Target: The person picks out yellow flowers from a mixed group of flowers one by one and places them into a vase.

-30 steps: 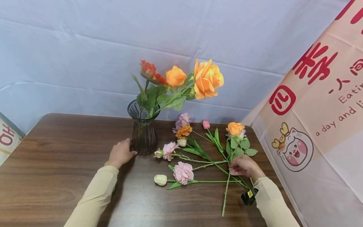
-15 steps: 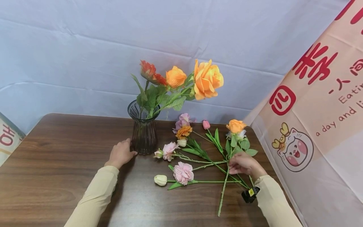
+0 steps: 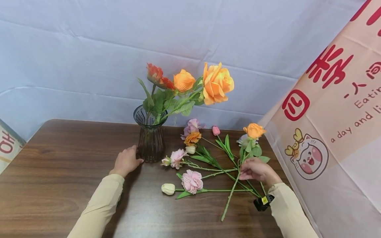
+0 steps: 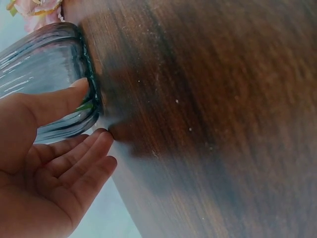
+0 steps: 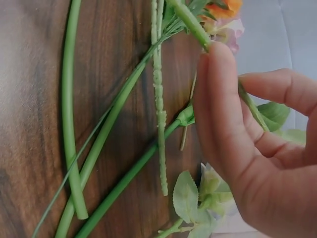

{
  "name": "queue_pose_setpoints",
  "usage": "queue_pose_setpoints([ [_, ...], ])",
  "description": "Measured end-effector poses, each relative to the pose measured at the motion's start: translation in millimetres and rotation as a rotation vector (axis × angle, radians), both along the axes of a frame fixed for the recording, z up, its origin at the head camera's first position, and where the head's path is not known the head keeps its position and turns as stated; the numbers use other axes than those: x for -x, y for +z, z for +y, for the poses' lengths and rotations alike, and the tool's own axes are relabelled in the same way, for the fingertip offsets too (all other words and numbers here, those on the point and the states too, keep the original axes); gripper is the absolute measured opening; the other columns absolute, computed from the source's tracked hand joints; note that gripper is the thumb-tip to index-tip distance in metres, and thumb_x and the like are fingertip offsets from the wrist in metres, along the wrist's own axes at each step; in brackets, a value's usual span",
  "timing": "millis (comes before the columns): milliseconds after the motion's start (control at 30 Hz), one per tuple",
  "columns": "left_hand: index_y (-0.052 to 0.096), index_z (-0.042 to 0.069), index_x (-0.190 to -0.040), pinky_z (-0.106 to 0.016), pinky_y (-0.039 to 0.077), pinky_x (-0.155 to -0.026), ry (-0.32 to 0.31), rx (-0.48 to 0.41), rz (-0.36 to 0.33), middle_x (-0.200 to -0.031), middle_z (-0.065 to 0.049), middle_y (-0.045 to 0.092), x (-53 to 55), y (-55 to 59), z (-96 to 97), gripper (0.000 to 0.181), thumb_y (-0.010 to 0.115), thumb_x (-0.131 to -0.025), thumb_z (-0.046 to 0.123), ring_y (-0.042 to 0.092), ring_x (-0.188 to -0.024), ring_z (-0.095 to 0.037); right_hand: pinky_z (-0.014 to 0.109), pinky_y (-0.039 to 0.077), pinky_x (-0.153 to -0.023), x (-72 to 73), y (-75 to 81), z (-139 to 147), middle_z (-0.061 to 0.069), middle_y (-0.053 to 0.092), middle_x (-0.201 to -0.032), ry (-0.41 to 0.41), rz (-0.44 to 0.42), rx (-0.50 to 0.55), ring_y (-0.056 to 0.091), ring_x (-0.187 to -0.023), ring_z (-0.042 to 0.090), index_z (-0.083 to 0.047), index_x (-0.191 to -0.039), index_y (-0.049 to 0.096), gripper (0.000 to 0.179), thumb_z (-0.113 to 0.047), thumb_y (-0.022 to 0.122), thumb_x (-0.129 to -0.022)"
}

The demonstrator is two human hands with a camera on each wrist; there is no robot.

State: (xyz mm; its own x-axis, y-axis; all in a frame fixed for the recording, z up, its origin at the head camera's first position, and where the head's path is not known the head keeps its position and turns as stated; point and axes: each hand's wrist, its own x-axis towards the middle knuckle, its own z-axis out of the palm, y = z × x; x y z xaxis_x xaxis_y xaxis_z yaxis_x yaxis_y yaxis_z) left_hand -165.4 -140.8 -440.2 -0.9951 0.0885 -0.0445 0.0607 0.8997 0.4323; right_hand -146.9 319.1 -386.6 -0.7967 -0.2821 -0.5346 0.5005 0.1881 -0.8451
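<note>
My left hand holds the base of a dark ribbed glass vase, thumb on its front and fingers at its side. Close up, the left wrist view shows the thumb on the glass. In the vase stand orange roses and a red flower, leaning right. My right hand pinches the green stem of an orange rose between thumb and fingers. That rose is tilted, its bloom toward the back right. Part of its stem is hidden by the fingers.
Between the hands lie pink peonies, white tulips, a pink tulip, an orange flower and a purple flower, stems crossing. A pale flower lies near the right edge of the wooden table.
The held rose's bloom has moved right and slightly up, while its lower stem end has swung left. My right hand has shifted slightly. The left hand and vase stay put.
</note>
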Motion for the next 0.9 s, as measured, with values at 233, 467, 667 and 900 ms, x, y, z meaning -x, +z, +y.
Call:
queue_pose_setpoints([
  [233,0.047,-0.014,-0.119,-0.053,0.046,-0.074,-0.004,-0.002,-0.002,-0.107,-0.031,0.057,0.2,-0.6,-0.5,0.057,0.07,-0.08,0.02,0.057,-0.088,-0.046,0.033,0.054,-0.067,1.6,5.3,-2.8,0.01,0.058,-0.068,-0.023,-0.002,0.05,0.063,-0.063,0.021,0.005,-0.082,0.051,0.011,0.006,0.042,-0.087],
  [467,0.047,-0.013,-0.118,-0.054,0.045,-0.076,-0.007,-0.006,0.006,-0.107,-0.031,0.057,0.2,-0.7,-0.6,0.057,0.07,-0.08,0.021,0.056,-0.089,-0.047,0.034,0.054,-0.07,4.2,9.5,-6.2,0.012,0.059,-0.071,-0.038,-0.005,0.115,0.063,-0.064,0.021,0.006,-0.084,0.05,0.012,0.009,0.039,-0.087],
  [667,0.047,-0.013,-0.118,-0.054,0.045,-0.077,-0.003,-0.004,0.008,-0.107,-0.031,0.057,0.1,-0.3,-2.0,0.056,0.07,-0.08,0.021,0.056,-0.09,-0.047,0.034,0.054,-0.071,7.4,15.1,-13.0,0.013,0.059,-0.072,-0.048,0.006,0.15,0.064,-0.065,0.021,0.005,-0.083,0.051,0.013,0.009,0.039,-0.087],
  [900,0.047,-0.014,-0.119,-0.054,0.045,-0.076,-0.007,-0.009,0.01,-0.107,-0.032,0.057,0.4,-0.9,-1.5,0.057,0.07,-0.08,0.021,0.056,-0.089,-0.048,0.034,0.053,-0.074,6.7,19.9,-21.7,0.013,0.059,-0.075,-0.052,0.036,0.177,0.064,-0.068,0.021,0.006,-0.087,0.052,0.015,0.01,0.038,-0.088],
])
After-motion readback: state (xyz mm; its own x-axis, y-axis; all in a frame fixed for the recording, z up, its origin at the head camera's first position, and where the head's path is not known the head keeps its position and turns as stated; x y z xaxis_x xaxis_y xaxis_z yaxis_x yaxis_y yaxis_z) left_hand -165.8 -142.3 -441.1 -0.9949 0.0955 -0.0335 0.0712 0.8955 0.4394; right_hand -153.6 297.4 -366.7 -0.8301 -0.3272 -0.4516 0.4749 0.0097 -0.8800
